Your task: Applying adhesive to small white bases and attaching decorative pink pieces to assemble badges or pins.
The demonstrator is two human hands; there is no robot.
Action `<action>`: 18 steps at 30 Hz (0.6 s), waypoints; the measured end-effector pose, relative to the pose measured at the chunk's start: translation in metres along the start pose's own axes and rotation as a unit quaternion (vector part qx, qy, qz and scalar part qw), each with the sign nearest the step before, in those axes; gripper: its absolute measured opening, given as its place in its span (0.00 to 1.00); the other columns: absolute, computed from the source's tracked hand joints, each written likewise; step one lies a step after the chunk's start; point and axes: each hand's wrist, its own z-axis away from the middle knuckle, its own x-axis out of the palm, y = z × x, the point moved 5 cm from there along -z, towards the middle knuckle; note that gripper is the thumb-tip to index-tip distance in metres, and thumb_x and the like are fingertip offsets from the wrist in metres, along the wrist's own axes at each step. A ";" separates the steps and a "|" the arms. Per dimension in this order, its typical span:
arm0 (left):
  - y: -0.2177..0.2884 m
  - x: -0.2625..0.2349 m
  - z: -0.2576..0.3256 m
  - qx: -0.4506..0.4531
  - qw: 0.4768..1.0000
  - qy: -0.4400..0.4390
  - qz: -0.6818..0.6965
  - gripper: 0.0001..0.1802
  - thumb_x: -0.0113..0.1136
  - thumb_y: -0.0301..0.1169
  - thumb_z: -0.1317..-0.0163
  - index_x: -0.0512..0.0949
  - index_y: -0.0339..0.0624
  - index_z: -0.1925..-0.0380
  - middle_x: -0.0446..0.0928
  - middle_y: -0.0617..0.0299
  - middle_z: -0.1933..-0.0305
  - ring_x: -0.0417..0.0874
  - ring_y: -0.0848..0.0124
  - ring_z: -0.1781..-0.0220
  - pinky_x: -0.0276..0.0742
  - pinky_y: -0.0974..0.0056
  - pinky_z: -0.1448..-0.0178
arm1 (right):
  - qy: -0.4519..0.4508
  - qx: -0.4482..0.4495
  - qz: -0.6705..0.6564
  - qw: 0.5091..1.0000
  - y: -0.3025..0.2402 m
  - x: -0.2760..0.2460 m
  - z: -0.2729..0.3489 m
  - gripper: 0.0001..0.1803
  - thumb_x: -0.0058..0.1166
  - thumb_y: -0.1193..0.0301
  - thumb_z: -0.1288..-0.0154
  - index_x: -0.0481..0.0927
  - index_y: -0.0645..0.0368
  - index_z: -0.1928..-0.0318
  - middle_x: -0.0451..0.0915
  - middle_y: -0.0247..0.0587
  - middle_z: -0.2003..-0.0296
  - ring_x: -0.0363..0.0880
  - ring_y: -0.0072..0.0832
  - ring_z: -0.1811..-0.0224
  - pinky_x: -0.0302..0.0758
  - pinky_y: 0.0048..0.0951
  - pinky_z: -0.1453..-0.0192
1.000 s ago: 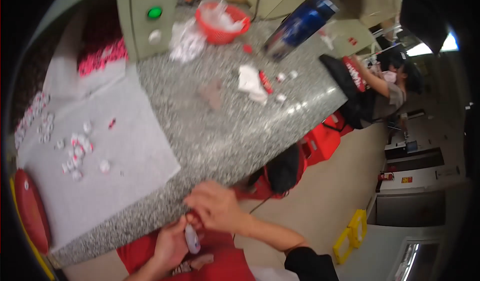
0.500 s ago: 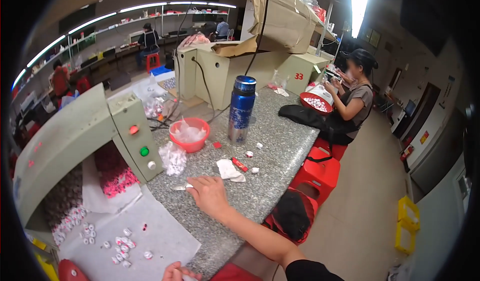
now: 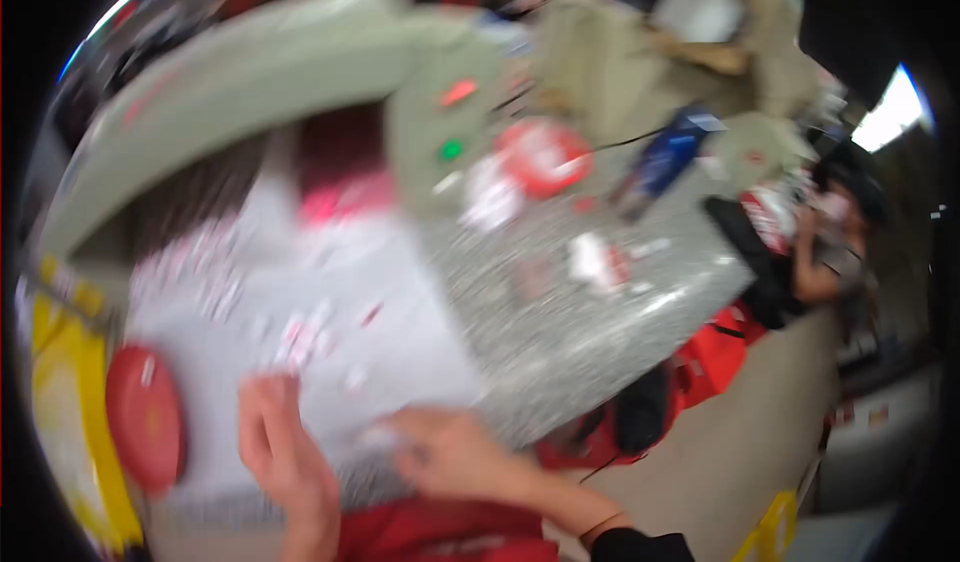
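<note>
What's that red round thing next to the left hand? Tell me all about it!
The red round thing is a flat, smooth disc, maybe a plastic lid or dish, though the picture is blurred. It lies at the table's near left end, beside a yellow strip and against the white sheet. The left hand is near but apart.

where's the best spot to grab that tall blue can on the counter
Grip the tall blue can around its middle, coming from the near open side of the granite counter. It seems to stand upright with the red bowl close on its left. The picture is blurred, so finer detail is unclear.
</note>
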 end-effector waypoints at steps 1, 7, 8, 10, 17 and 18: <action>0.013 -0.022 -0.007 0.047 0.996 0.073 0.025 0.09 0.42 0.27 0.35 0.70 0.33 0.63 0.69 0.58 0.56 0.70 0.68 0.51 0.62 0.58 0.40 | -0.016 0.060 -0.043 0.997 0.007 0.001 0.008 0.17 0.54 0.75 0.53 0.77 0.58 0.58 0.78 0.44 0.70 0.78 0.34 0.71 0.76 0.28 0.68; 0.030 -0.101 -0.050 0.050 0.990 0.102 -0.088 0.13 0.43 0.32 0.34 0.71 0.32 0.58 0.73 0.57 0.58 0.74 0.69 0.57 0.67 0.63 0.47 | 0.108 0.248 -0.216 0.938 0.107 -0.029 -0.033 0.15 0.52 0.72 0.43 0.75 0.66 0.55 0.79 0.39 0.63 0.76 0.20 0.64 0.71 0.20 0.64; 0.027 -0.100 -0.052 0.056 0.992 0.065 -0.097 0.13 0.45 0.31 0.34 0.72 0.32 0.58 0.73 0.57 0.58 0.74 0.69 0.58 0.68 0.64 0.48 | 0.135 0.241 -0.225 0.934 0.121 -0.037 -0.047 0.15 0.51 0.71 0.41 0.74 0.65 0.55 0.79 0.39 0.63 0.76 0.20 0.64 0.71 0.20 0.65; 0.007 -0.091 -0.054 -0.001 0.973 0.023 -0.232 0.11 0.53 0.25 0.41 0.74 0.36 0.58 0.74 0.59 0.61 0.75 0.72 0.65 0.70 0.70 0.55 | 0.159 0.245 -0.138 0.946 0.149 -0.048 -0.076 0.15 0.51 0.68 0.40 0.75 0.65 0.56 0.79 0.38 0.62 0.77 0.21 0.64 0.72 0.19 0.65; -0.054 -0.003 -0.032 0.041 0.849 -0.272 -0.452 0.16 0.62 0.24 0.53 0.76 0.41 0.60 0.72 0.57 0.63 0.76 0.65 0.70 0.74 0.65 0.66 | 0.284 0.219 -0.199 0.912 0.197 -0.056 -0.082 0.14 0.51 0.69 0.39 0.74 0.64 0.56 0.79 0.38 0.62 0.77 0.21 0.63 0.73 0.17 0.68; -0.069 0.002 -0.024 -0.009 0.821 -0.316 -0.476 0.15 0.62 0.25 0.53 0.77 0.41 0.62 0.71 0.57 0.64 0.75 0.63 0.69 0.74 0.65 0.64 | 0.273 0.207 -0.184 0.921 0.197 -0.056 -0.081 0.13 0.51 0.70 0.39 0.74 0.64 0.56 0.79 0.37 0.63 0.77 0.21 0.64 0.73 0.17 0.68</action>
